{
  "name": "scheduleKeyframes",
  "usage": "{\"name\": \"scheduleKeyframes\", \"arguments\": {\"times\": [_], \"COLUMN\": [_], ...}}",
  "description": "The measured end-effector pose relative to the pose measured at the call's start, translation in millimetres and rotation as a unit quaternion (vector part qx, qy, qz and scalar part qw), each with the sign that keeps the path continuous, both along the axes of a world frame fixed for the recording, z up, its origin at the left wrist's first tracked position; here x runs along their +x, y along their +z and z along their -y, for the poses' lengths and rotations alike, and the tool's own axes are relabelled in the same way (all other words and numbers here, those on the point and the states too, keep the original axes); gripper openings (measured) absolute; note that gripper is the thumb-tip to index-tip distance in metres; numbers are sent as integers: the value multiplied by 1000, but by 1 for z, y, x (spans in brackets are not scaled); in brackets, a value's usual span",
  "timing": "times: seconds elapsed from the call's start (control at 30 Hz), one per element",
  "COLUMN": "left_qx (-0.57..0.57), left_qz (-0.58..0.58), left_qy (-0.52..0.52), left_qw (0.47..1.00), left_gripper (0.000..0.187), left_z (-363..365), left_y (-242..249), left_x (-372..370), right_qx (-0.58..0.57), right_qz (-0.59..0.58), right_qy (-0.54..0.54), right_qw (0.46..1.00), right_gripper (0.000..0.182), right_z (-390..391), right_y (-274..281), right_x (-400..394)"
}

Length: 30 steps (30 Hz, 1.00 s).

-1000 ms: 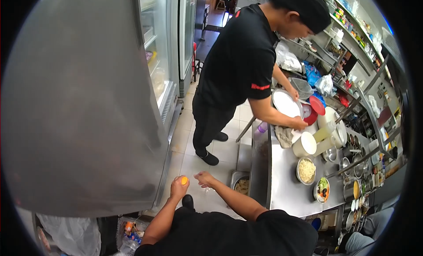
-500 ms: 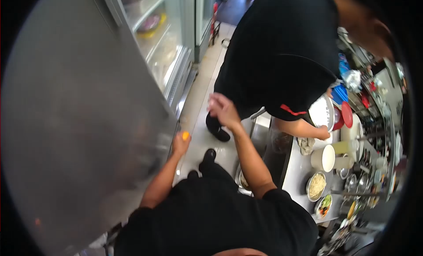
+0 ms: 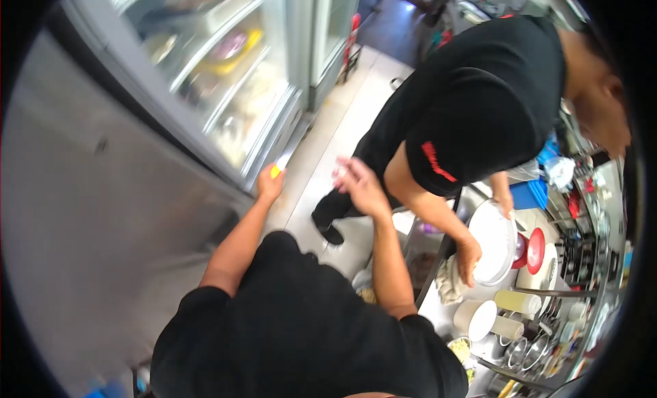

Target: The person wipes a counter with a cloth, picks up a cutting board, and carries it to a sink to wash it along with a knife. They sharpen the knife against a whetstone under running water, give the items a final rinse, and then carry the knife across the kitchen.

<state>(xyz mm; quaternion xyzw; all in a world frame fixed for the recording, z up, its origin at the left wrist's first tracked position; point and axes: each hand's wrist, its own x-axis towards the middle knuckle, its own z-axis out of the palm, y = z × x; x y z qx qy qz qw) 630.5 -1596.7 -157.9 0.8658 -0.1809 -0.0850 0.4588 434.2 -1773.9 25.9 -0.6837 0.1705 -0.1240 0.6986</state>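
Observation:
My left hand [image 3: 269, 186] is closed around a small yellow object [image 3: 276, 171] whose kind I cannot make out. It is near the lower corner of a glass-door fridge [image 3: 277, 134]. To its right, my right hand [image 3: 363, 189] is raised over the floor with its fingers loosely apart, and I see nothing clearly held in it. That hand is close to the co-worker's dark trousers and arm. At the counter, the co-worker's hands are by a large round white-filled bowl [image 3: 489, 244], one of them on a crumpled cloth [image 3: 452, 281].
A grey metal panel [image 3: 116, 213] fills the left side. The co-worker [image 3: 479, 110] leans over the counter on the right. A white tub [image 3: 475, 319], bottles [image 3: 517, 302], a red lid [image 3: 536, 251] and bowls stand there. Pale tiles [image 3: 328, 138] cover the floor between.
My view has swung, and the fridge shelves show more. Both my hands have shifted forward relative to my body. The co-worker's near hand has moved from the bowl's rim to the cloth.

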Motion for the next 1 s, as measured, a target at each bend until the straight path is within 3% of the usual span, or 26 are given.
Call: {"name": "scheduleKeyframes", "arguments": {"times": [0.07,0.23,0.3,0.4,0.47,0.53,0.67,0.8,0.93,1.0], "left_qx": [0,21,-20,54,87,78,79,91,65,39], "left_qz": [23,28,14,16,-47,-30,-61,-92,-64,-13], "left_qy": [-11,5,-47,-112,-147,-189,-259,-300,-335,-349], "left_qw": [1000,999,999,992,984,978,961,945,938,936], "left_gripper": [37,29,29,32,33,35,36,35,35,34], "left_z": [28,113,149,207,247,282,354,411,461,479], "left_y": [-3,23,-1,-39,-46,-51,-58,-53,-27,-11], "left_x": [19,52,76,108,118,128,157,182,200,205], "right_qx": [-57,-33,-84,-212,-154,2,25,-28,-61,33], "right_qz": [-9,-40,-62,1,-64,-9,17,-20,-34,26], "right_qy": [-19,-61,-58,-64,-98,-155,-170,-208,-251,-335], "right_qw": [998,997,993,975,981,988,985,978,965,941], "right_gripper": [25,15,14,21,25,27,29,32,32,28], "right_z": [23,59,72,100,118,134,180,218,239,238], "right_y": [-7,-10,0,-9,9,7,29,55,43,27], "right_x": [-10,-19,-13,7,30,62,116,143,146,140]}}
